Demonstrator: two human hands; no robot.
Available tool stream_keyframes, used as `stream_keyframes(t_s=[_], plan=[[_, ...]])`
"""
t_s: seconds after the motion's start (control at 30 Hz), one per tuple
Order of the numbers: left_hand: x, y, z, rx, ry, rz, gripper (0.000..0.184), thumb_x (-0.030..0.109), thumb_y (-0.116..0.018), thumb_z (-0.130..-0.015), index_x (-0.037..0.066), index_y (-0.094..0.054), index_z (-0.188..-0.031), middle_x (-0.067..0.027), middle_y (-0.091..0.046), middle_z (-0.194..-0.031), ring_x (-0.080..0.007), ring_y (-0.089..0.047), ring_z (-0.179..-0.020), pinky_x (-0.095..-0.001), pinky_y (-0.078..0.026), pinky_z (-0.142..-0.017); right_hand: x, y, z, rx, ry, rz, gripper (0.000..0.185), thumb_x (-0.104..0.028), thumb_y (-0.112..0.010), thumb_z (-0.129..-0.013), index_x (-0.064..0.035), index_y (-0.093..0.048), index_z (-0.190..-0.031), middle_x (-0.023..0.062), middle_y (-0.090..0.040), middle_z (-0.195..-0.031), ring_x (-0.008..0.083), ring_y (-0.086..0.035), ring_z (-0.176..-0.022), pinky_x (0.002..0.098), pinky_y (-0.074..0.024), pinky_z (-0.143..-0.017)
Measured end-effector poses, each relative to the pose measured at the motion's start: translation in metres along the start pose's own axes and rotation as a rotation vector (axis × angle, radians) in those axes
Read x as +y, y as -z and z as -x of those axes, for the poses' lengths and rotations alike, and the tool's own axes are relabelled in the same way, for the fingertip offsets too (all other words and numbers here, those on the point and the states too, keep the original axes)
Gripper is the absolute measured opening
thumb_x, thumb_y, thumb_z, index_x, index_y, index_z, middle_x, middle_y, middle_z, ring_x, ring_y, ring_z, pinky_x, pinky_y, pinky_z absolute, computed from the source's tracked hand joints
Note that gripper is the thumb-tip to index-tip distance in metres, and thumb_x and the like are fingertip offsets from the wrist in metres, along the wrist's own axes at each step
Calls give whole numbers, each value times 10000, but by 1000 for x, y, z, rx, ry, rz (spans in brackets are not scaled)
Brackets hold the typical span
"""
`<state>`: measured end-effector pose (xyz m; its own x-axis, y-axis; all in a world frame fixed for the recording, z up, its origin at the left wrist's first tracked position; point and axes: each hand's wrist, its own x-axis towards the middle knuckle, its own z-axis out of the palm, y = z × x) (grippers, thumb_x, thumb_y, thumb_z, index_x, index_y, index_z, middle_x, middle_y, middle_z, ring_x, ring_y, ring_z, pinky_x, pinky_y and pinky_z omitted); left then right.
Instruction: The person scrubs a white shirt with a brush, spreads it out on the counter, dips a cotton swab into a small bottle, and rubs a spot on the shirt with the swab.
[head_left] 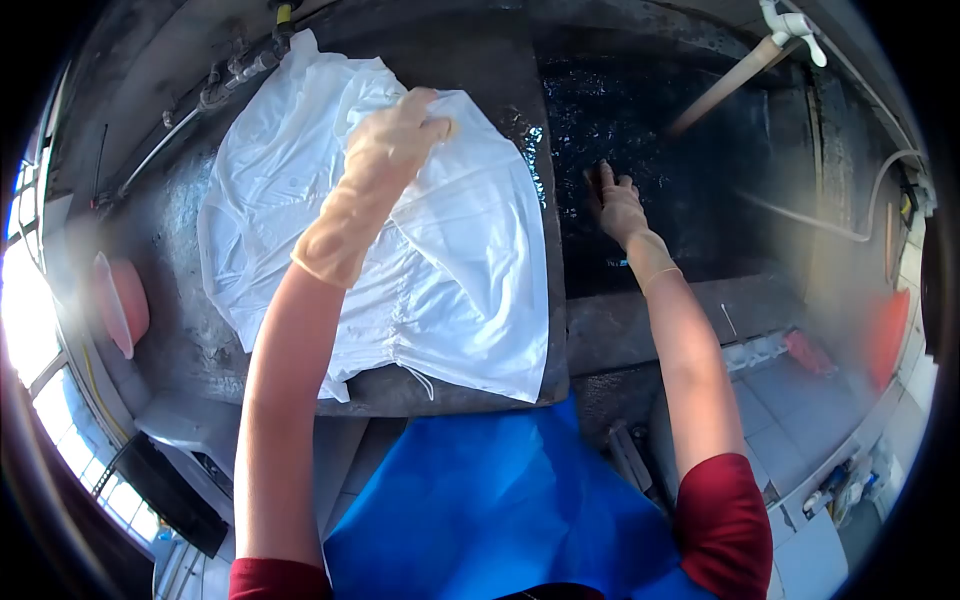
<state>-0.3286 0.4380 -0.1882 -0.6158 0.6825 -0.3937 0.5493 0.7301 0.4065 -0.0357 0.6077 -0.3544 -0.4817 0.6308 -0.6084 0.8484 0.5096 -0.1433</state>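
A white garment point(470, 250) with a gathered, drawstring-like seam lies spread and wrinkled on the dark stone slab point(190, 320). My left hand point(393, 135), in a thin cream rubber glove, rests over its upper part with the fingers curled. A small yellowish edge shows beside the fingertips, but what it belongs to is unclear. To the right, my right hand point(618, 205), in a matching glove, dips its fingers into the dark water point(690, 190) of the basin. Those fingers are apart, with nothing visible in them; the tips are partly under the surface.
A white tap point(790, 28) with a long brownish pipe point(725, 90) reaches over the basin. Metal piping point(225, 90) runs along the slab's back left. A pink basin point(122, 305) stands at the left and a red one point(888, 340) at the right. My blue apron point(480, 490) touches the slab's front.
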Motion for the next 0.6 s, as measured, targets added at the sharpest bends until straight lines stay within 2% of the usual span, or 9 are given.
stream_keyframes(t_s=[0.13,0.2,0.23,0.27,0.33,0.47,0.53,0.57,0.6], plan=[[32,21,-30,83,-204,160,335,347,-658,-914,89,-690,-1125,-134,-729,-935,-277,-700,-887,-357,-528,-821,-4,-35,-15,-107,138,148,804,-170,-646,-890,-254,-264,-1593,196,-432,-1449,393,-457,-1343,503,-467,-1059],[67,29,-59,75,-336,88,307,252,-635,-939,79,-648,-1193,-144,-710,-1066,-267,-683,-998,-370,-517,-892,0,-38,-18,-111,186,187,826,-155,-656,-869,-270,-269,-1590,185,-440,-1444,378,-460,-1344,500,-462,-1061],[79,47,-55,-122,-363,95,285,288,-535,-978,69,-631,-1135,-182,-679,-1104,-337,-647,-1081,-445,-488,-902,0,-36,-18,-104,223,236,850,-140,-666,-848,-286,-273,-1587,174,-449,-1440,364,-463,-1346,497,-457,-1064],[79,22,-87,297,-761,52,210,250,-553,-970,46,-601,-982,-153,-630,-820,-314,-625,-773,-431,-479,-723,-3,-30,-14,-69,208,291,888,-116,-672,-821,-262,-259,-1594,158,-460,-1436,349,-459,-1352,497,-438,-1075],[114,24,-97,-41,-575,417,160,236,-587,-957,91,-634,-1006,-117,-622,-827,-263,-535,-726,-394,-440,-694,3,-24,-18,-48,214,309,885,-119,-666,-825,-245,-251,-1597,159,-462,-1437,350,-458,-1354,495,-432,-1080],[145,-6,-127,-120,-297,1040,194,258,-582,-982,96,-641,-1070,-111,-651,-903,-267,-570,-809,-375,-460,-769,49,-36,-47,65,122,366,774,-280,-607,-919,-168,-243,-1594,200,-468,-1419,402,-463,-1315,512,-439,-1060],[111,-10,-104,625,-1025,220,481,427,-565,-1018,119,-525,-1386,-216,-597,-1350,-259,-564,-1279,-331,-399,-1114,62,-35,-53,143,25,335,791,-338,-619,-931,-145,-233,-1595,227,-488,-1405,415,-476,-1303,516,-436,-1061],[91,14,-18,490,-871,93,367,179,-629,-943,64,-593,-1290,-182,-632,-1267,-312,-622,-1157,-408,-477,-997,64,-19,-45,130,-115,131,817,-316,-646,-917,-124,-229,-1593,242,-508,-1380,422,-497,-1271,503,-433,-1065],[59,19,6,396,-866,29,473,134,-631,-942,65,-526,-1398,-214,-516,-1434,-374,-496,-1335,-454,-401,-1105,62,-6,-36,118,-255,-74,844,-294,-674,-902,-103,-225,-1591,256,-528,-1354,429,-519,-1239,491,-430,-1068]])
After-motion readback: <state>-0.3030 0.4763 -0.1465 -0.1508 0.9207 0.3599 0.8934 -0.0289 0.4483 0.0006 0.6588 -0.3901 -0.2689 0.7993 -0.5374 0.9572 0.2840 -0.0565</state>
